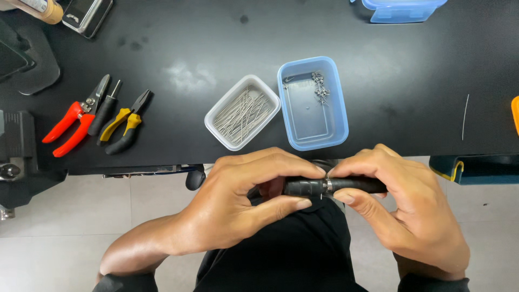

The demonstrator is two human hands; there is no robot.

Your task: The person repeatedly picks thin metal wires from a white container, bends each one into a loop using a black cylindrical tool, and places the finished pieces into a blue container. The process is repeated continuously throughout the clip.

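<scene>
A black tabletop [227, 32] is seen above a pale tiled floor [48, 243]. On it, a white tray [242, 112] holds thin metal pins, and just right of that tray a blue tub [312, 103] holds a few small metal pieces in its far corner. Below the tray, off the table edge, a black cylindrical tool [332, 186] is held level, its long axis running left to right, gripped by the left hand [243, 203] and the right hand [403, 200]. Red-handled cutters [75, 119] lie well left of the tray.

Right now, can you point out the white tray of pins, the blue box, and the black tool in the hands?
white tray [215, 114], head view, on its left rim.
blue box [313, 121], head view, on its bare floor.
black tool [303, 187], head view, on its dark body between the hands.
</scene>
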